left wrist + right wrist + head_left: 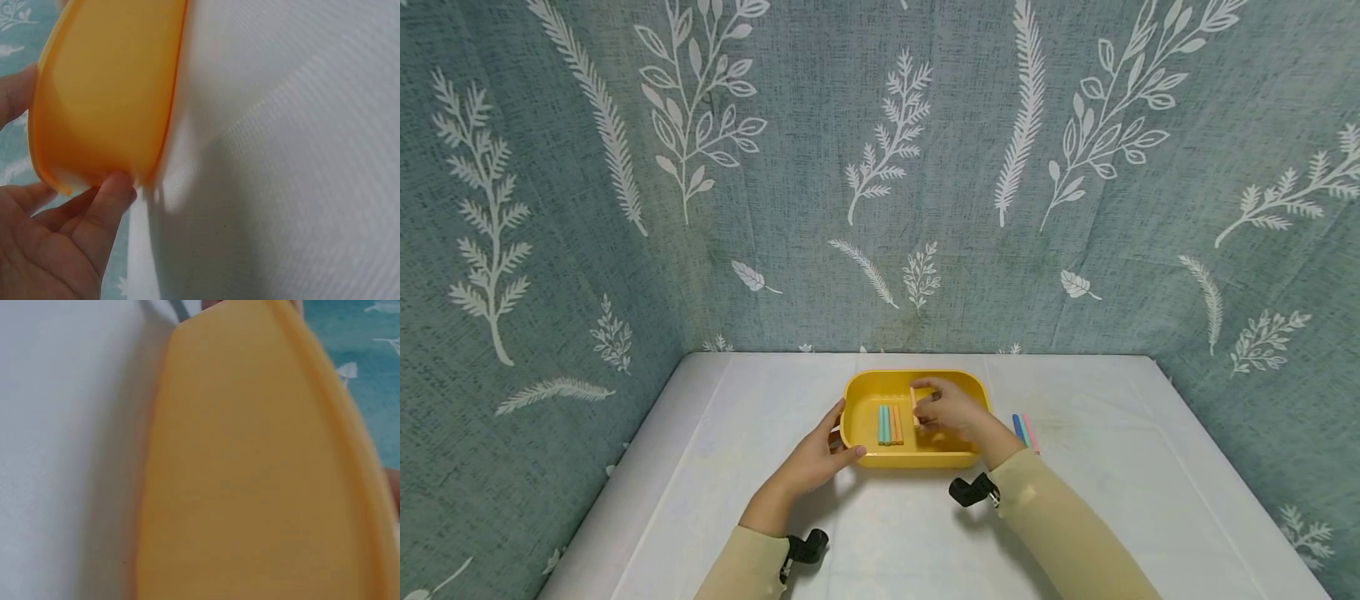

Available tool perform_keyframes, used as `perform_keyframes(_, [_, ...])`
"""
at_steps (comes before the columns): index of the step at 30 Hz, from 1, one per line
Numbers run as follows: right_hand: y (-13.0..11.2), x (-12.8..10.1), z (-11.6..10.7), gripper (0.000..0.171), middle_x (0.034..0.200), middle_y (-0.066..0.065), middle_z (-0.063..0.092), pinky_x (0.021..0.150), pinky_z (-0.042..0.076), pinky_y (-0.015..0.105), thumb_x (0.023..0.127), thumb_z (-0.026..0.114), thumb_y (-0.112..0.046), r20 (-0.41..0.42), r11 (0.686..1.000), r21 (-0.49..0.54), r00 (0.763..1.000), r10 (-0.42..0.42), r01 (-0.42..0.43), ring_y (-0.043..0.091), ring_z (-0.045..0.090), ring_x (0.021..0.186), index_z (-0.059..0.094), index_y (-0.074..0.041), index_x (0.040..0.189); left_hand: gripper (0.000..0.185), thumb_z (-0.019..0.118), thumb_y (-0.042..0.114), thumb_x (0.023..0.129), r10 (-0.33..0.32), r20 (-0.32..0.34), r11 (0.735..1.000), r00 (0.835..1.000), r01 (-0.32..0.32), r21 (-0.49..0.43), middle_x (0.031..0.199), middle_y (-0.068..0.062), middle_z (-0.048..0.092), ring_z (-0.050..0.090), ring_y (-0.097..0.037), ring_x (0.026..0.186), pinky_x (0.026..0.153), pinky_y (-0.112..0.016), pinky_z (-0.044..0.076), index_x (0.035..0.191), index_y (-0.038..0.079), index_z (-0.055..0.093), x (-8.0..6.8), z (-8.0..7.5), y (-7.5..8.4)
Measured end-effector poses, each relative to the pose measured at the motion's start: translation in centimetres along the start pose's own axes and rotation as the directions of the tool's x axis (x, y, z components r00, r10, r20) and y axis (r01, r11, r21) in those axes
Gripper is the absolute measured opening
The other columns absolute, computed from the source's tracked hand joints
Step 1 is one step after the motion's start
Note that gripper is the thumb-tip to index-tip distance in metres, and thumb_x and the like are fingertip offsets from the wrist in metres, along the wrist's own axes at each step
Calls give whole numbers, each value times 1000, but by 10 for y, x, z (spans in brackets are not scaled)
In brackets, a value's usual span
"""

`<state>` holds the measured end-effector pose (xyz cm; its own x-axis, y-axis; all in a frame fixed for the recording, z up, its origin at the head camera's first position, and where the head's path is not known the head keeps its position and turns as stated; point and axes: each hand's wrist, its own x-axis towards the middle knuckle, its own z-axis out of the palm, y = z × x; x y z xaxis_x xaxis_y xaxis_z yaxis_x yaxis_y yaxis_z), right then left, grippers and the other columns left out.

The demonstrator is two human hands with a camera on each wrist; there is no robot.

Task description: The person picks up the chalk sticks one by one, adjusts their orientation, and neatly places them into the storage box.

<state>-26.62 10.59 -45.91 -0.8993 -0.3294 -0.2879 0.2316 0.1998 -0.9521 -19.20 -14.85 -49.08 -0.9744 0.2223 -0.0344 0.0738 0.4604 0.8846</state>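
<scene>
A yellow tray (917, 460) with raised walls sits on the white table. At its left end my left hand (811, 460) grips the wall, thumb at the near corner and fingers on the far side; the left wrist view shows this hand (69, 244) at the tray's end (109, 94) too. Inside the tray, several turquoise and orange sticks like chalk (891, 425) lie side by side. Just right of them, my right hand (951, 410) pinches a pale orange chalk (914, 404). In the right wrist view the tray wall (250, 456) hides most of that hand.
To the right of the tray, a few more chalks lie on the table, among them a blue one (1018, 427) and a pink one (1030, 432). A leaf-patterned green cloth (880, 275) rises behind the white table (1097, 508) and along its sides.
</scene>
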Motion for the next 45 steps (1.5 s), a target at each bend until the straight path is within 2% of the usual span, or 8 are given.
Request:
perform_keyframes(6, [7,7,5,52,100,18,61,67,59,34,93,64,4,-49,996,-64,997,56,-59,23,61,73,50,-5,142,93,74,27,93,-6,3,1000,1000,6,5,160,-21,28,48,-38,135,107,-47,45,161,8,14,0,0,1])
perform_keyframes(13, [14,14,11,52,98,17,61,64,59,30,91,66,4,-84,987,-128,993,82,-92,22,62,73,53,-5,141,93,74,27,93,-2,9,1000,1000,2,-1,161,-21,27,48,-38,135,107,-46,46,162,8,14,1,0,0])
perform_keyframes(21, [20,19,15,54,96,17,61,63,60,32,90,65,4,-66,982,-175,996,59,-70,22,62,70,53,-4,142,92,74,25,93,0,3,1000,1000,0,-8,160,-23,29,49,-39,134,106,-46,47,161,8,15,0,0,2])
perform_keyframes(36, [19,21,23,55,94,17,62,60,60,32,88,68,3,-51,971,-222,996,74,-83,22,63,66,54,-2,141,91,73,24,94,11,4,1000,1000,-11,-21,159,-23,30,50,-38,133,105,-46,47,161,7,15,-2,-1,2])
perform_keyframes(45, [18,20,24,56,94,17,62,61,60,31,88,67,4,-60,973,-208,994,86,-97,21,63,67,52,-1,142,92,74,25,93,11,1,1000,1000,-11,-18,159,-23,30,50,-38,133,106,-46,46,161,7,15,-1,-1,1])
